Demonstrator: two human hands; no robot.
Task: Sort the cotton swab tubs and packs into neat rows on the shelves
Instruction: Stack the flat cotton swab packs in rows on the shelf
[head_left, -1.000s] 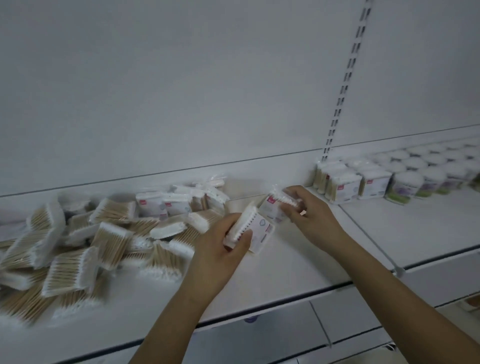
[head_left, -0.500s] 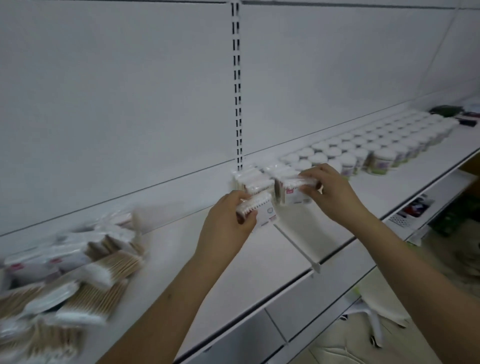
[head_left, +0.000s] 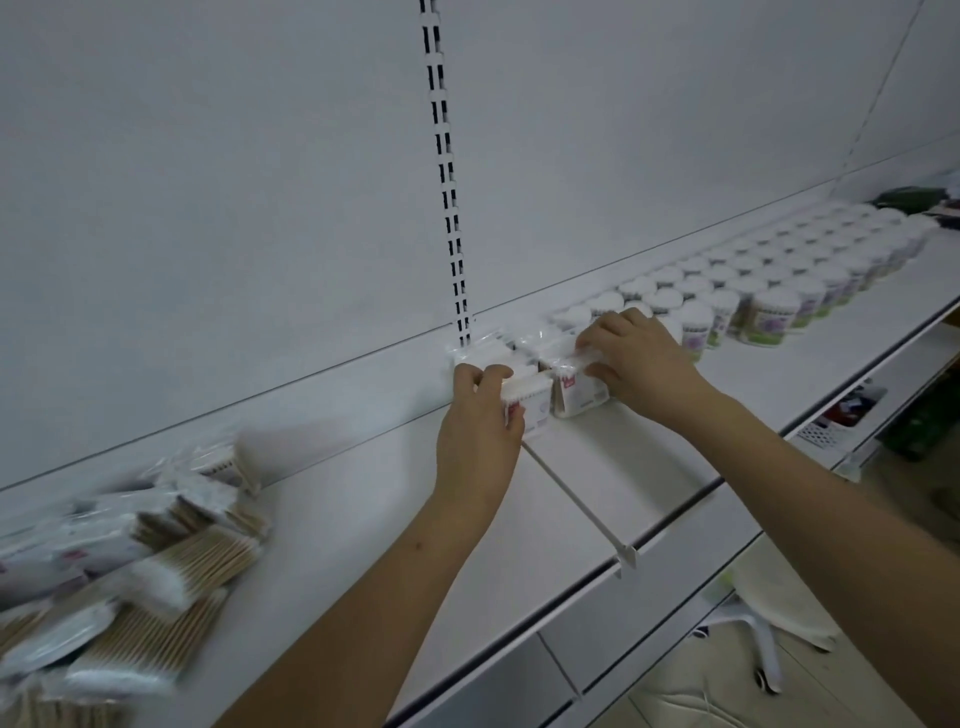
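Left hand and right hand fingers each curl round an upright swab pack beside swab-filled tubs.

Two bare forearms come in from the near edge — no sleeves, no watch, no bands or rings on either one as far as they show. The left hand and the right hand wear no gloves. The nails look short and unpainted. A small dark spot — a mole or mark — sits on the left forearm.
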